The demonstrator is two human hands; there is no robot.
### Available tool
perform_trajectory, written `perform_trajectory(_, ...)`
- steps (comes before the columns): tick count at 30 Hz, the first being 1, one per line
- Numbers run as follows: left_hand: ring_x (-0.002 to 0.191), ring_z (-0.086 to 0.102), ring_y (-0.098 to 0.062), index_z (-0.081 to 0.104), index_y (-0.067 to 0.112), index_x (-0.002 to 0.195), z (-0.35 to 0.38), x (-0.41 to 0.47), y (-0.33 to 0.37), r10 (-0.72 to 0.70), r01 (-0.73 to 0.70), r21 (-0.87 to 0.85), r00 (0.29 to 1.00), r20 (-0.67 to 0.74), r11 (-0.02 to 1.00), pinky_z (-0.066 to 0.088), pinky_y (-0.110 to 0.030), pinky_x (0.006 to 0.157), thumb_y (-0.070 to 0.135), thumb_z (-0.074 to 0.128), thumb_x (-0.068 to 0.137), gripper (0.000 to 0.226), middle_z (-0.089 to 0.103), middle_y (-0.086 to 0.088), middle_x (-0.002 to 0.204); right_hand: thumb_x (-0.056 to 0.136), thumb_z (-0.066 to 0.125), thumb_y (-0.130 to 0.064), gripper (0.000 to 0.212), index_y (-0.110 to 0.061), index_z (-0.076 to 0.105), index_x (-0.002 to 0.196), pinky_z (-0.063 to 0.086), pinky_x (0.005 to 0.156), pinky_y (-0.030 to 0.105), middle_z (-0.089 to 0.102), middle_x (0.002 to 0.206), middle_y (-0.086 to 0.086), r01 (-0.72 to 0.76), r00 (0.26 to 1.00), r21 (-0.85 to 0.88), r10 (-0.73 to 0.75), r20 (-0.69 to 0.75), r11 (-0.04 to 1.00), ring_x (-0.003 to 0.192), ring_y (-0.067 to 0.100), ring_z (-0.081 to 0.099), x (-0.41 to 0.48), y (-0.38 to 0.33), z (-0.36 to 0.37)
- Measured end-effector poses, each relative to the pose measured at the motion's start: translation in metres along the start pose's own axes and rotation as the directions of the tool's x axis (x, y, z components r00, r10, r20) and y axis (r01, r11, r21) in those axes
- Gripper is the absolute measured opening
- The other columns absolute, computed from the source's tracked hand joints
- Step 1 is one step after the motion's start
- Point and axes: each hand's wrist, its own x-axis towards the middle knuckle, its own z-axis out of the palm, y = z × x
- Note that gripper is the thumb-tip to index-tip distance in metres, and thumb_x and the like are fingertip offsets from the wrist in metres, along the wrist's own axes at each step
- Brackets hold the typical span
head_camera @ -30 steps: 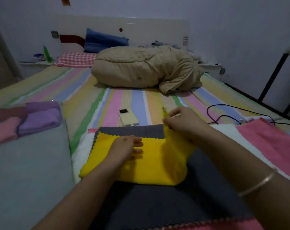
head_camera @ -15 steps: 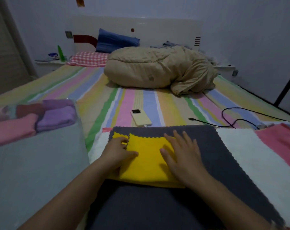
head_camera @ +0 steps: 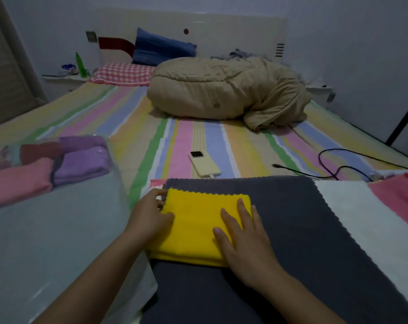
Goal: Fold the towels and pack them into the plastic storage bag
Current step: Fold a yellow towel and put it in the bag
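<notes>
A folded yellow towel (head_camera: 198,220) lies on a spread dark grey towel (head_camera: 291,220). My left hand (head_camera: 151,213) grips the yellow towel's left edge, thumb on top and fingers curled at the far corner. Flat on the towel's right part rests my right hand (head_camera: 242,239), fingers straight. A clear plastic storage bag (head_camera: 53,230) lies at the left with folded pink (head_camera: 18,181), purple (head_camera: 81,162) and dark red (head_camera: 39,150) towels inside. A white towel (head_camera: 362,218) and a pink towel (head_camera: 399,197) lie spread at the right.
A yellow phone (head_camera: 204,163) on a cable lies on the striped bedsheet (head_camera: 198,136) just beyond the towels. A black cable (head_camera: 338,167) loops at the right. A beige duvet (head_camera: 221,87) and pillows sit near the headboard.
My right hand brought the lifted right half of the yellow towel over to the left and now presses it flat. The left hand shifted to the towel's left edge.
</notes>
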Motion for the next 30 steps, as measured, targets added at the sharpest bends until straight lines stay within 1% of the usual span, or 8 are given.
perform_trajectory(3, 0.095, 0.059, -0.031, 0.046, 0.023, 0.126, 0.001, -0.005, -0.003, 0.079, -0.078, 0.106, 0.997, -0.009, 0.991, 0.049, -0.038, 0.08, 0.006, 0.064, 0.082, 0.051, 0.061, -0.006, 0.101, 0.096, 0.035, -0.051, 0.057, -0.032, 0.025, 0.149, 0.022, 0.113, 0.033, 0.005, 0.16, -0.004, -0.073, 0.987, 0.247, 0.105, -0.12, 0.966, 0.144, 0.019, 0.014, 0.003, 0.0, -0.01)
perform_trajectory(6, 0.111, 0.054, -0.03, 0.035, 0.023, 0.138, 0.007, -0.012, -0.004, 0.19, -0.171, 0.23, 0.98, -0.061, 0.958, 0.043, -0.033, 0.079, 0.011, 0.062, 0.084, 0.061, 0.054, -0.003, 0.126, 0.097, 0.049, -0.035, 0.052, -0.025, 0.03, 0.145, 0.04, 0.094, 0.034, 0.038, 0.144, 0.002, -0.225, 0.945, 0.471, 0.308, -0.107, 0.853, 0.121, 0.019, 0.046, 0.005, 0.006, -0.018)
perform_trajectory(9, 0.126, 0.045, -0.031, 0.034, 0.017, 0.144, 0.014, -0.015, -0.002, 0.34, -0.251, 0.489, 0.935, -0.1, 0.836, 0.046, -0.041, 0.09, 0.015, 0.061, 0.084, 0.065, 0.039, -0.008, 0.145, 0.096, 0.053, -0.036, 0.054, -0.022, 0.027, 0.142, 0.043, 0.082, 0.033, 0.049, 0.132, 0.003, -0.301, 0.937, 0.518, 0.349, 0.007, 0.8, 0.101, 0.019, 0.051, 0.005, 0.007, -0.019)
perform_trajectory(12, 0.13, 0.046, -0.038, 0.054, 0.009, 0.132, 0.032, -0.021, 0.009, 0.541, -0.423, 0.627, 0.841, 0.002, 0.654, 0.042, -0.051, 0.102, 0.023, 0.056, 0.085, 0.05, 0.046, -0.017, 0.143, 0.095, 0.057, -0.028, 0.056, -0.021, 0.028, 0.141, 0.041, 0.083, 0.032, 0.047, 0.133, 0.005, -0.311, 0.94, 0.562, 0.335, 0.063, 0.766, 0.1, 0.017, 0.047, 0.004, 0.006, -0.021)
perform_trajectory(16, 0.149, 0.0, -0.025, 0.015, 0.016, 0.153, 0.069, -0.039, 0.032, 0.453, -0.546, 0.681, 0.825, 0.337, 0.488, -0.002, -0.048, 0.12, 0.056, -0.014, 0.08, 0.088, 0.004, -0.007, 0.161, 0.091, 0.064, -0.025, 0.052, -0.021, 0.039, 0.137, 0.043, 0.083, 0.033, 0.049, 0.128, 0.004, -0.298, 0.934, 0.595, 0.355, 0.023, 0.746, 0.104, 0.019, 0.05, 0.004, 0.025, -0.044)
perform_trajectory(19, 0.148, -0.011, -0.02, 0.0, 0.02, 0.154, 0.105, -0.047, 0.037, 0.407, -0.546, 0.627, 0.836, 0.368, 0.555, -0.01, -0.046, 0.119, 0.066, -0.035, 0.067, 0.104, -0.006, -0.003, 0.161, 0.087, 0.069, -0.024, 0.048, -0.016, 0.05, 0.131, 0.045, 0.077, 0.032, 0.053, 0.121, 0.002, -0.327, 0.92, 0.63, 0.389, 0.043, 0.704, 0.1, 0.019, 0.055, -0.001, 0.05, -0.066)
perform_trajectory(24, 0.137, 0.04, -0.026, 0.047, 0.014, 0.141, 0.133, -0.047, 0.023, 0.413, -0.467, 0.672, 0.874, 0.255, 0.575, 0.017, -0.048, 0.106, 0.056, 0.001, 0.097, 0.076, 0.043, -0.01, 0.147, 0.083, 0.071, -0.03, 0.042, -0.007, 0.062, 0.116, 0.053, 0.081, 0.04, 0.066, 0.104, 0.01, -0.412, 0.849, 0.841, 0.483, 0.213, 0.352, 0.094, 0.028, 0.063, -0.015, 0.068, -0.063)
perform_trajectory(30, 0.148, 0.013, -0.021, 0.025, 0.018, 0.151, 0.127, -0.048, 0.021, 0.48, -0.52, 0.598, 0.843, 0.243, 0.61, 0.001, -0.045, 0.117, 0.061, -0.01, 0.091, 0.082, 0.017, -0.005, 0.159, 0.083, 0.068, -0.022, 0.03, -0.009, 0.065, 0.11, 0.052, 0.087, 0.042, 0.072, 0.108, 0.011, -0.227, 0.897, 0.969, 0.365, 0.248, -0.101, 0.101, 0.028, 0.067, -0.036, 0.044, -0.04)
